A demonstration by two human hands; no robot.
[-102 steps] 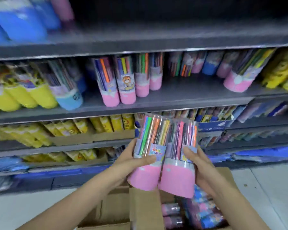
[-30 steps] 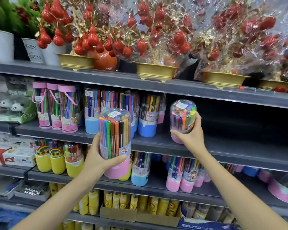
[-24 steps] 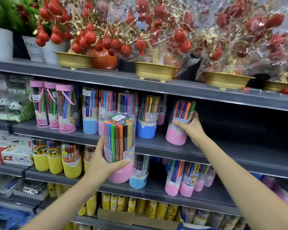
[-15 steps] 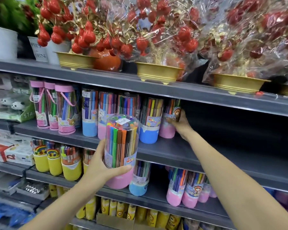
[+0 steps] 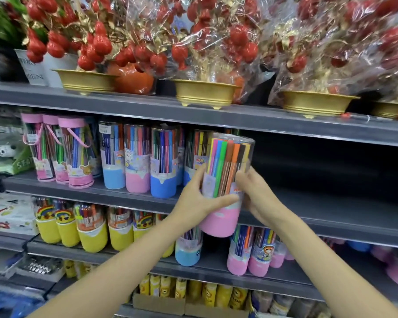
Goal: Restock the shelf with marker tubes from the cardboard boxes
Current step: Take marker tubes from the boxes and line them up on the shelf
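Between both hands, a pink-based marker tube (image 5: 225, 180) tilts slightly; the left hand (image 5: 197, 200) and right hand (image 5: 259, 196) curl their fingers (image 5: 223, 199) round it. Beyond the fingers runs the shelf (image 5: 331, 210), with standing tubes (image 5: 162, 164) to their left.

Both forearms are bare to the frame's lower edge, no sleeves showing, and the left hand (image 5: 194, 199) and right hand (image 5: 259, 196) are bare too.
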